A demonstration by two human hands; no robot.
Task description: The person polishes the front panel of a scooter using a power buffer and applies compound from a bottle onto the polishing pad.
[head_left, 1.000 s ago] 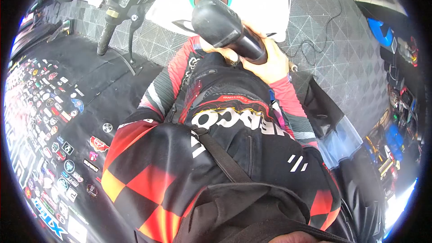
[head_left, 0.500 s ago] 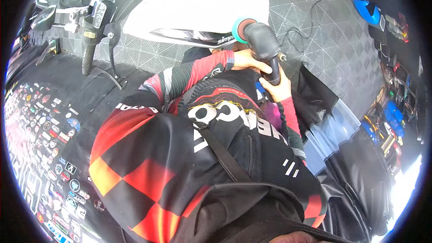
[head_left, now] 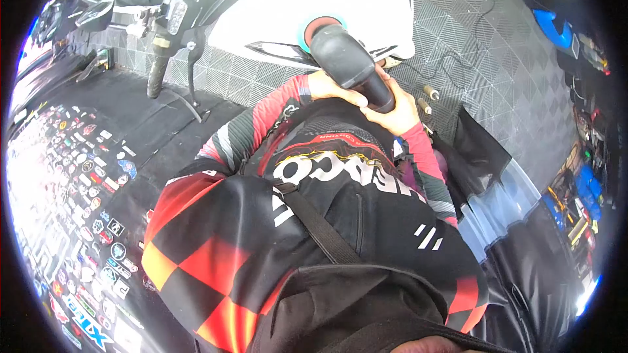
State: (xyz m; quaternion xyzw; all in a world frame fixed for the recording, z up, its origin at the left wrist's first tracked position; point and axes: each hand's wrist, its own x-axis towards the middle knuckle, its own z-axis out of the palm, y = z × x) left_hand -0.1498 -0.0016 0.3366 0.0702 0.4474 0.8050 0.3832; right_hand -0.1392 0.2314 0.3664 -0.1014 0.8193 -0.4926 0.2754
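A black polisher point(head_left: 340, 55) is held in front of my chest by both hands. Its round pad point(head_left: 306, 31), teal with a reddish backing, faces the white panel point(head_left: 275, 10) of a motorbike or scooter and overlaps it in view; whether it touches is hard to tell. My left hand point(head_left: 332, 87) is closed around the left side of the tool's neck, thumb on top. Around the handle from the right, my right hand point(head_left: 399, 108) is closed, with its thumb near the left one. The undersides of both grips are hidden.
A handlebar grip point(head_left: 157, 65) and kickstand-like lever stick out at left. A cable point(head_left: 451, 68) runs across the patterned tile floor point(head_left: 510, 85). Two small cylindrical pieces point(head_left: 428, 93) lie right of my hand. Stickers cover a dark surface at left; tools and blue items line the right edge.
The polisher has moved left and turned, so its pad now lies over the white panel instead of at its edge. Both hands went along with it. The view has shifted slightly.
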